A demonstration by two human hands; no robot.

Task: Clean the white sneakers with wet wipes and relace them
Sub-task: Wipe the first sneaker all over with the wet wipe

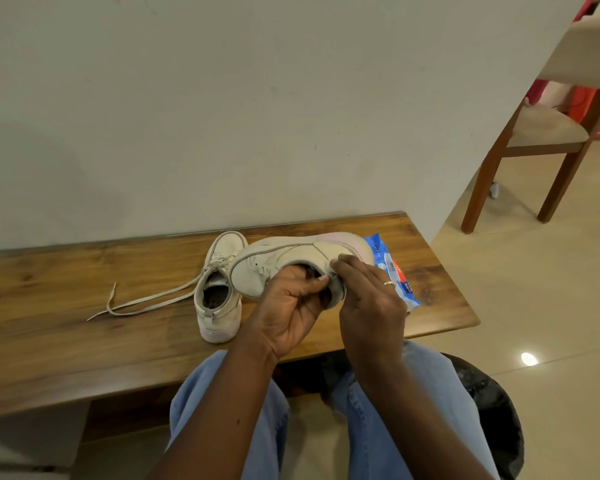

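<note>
Wooden table [49, 289] in front of my knees. Sneaker [284, 254] held on its side over table, toe to my left. Second sneaker [219, 306] upright on table just left of it. My left hand [288, 306] grips its collar, fingers curled into opening. My right hand [368, 292] curls over its heel. Wipes pack [395, 275] lies on table behind right hand, partly hidden. Loose lace [136, 303] trails left from second sneaker.

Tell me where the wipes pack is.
Head view: the wet wipes pack lies at the right end of the wooden bench, partly behind the held sneaker and right hand.
</note>
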